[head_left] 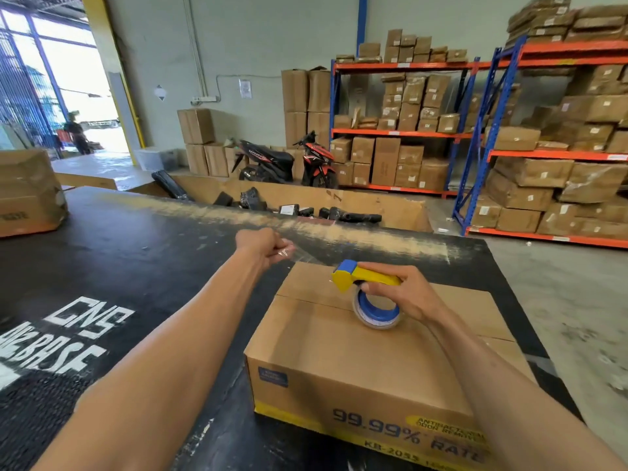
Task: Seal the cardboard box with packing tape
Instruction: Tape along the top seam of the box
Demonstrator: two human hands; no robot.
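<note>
- Brown cardboard box with yellow base band: upright on black table, top flaps closed.
- Yellow-and-blue tape dispenser with clear roll: above the flap seam, clear strip drawn leftward.

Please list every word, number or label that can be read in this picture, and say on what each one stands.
"99.99%" and "RATE": front of the cardboard box.
"ANTIBACTERIAL" (partly cut off) and "KB-2055": same front, yellow band.
"CNS": white paint on the black table.
Blue sticker on the box, shelf-box labels, wall notice: too small or blurred.
</note>
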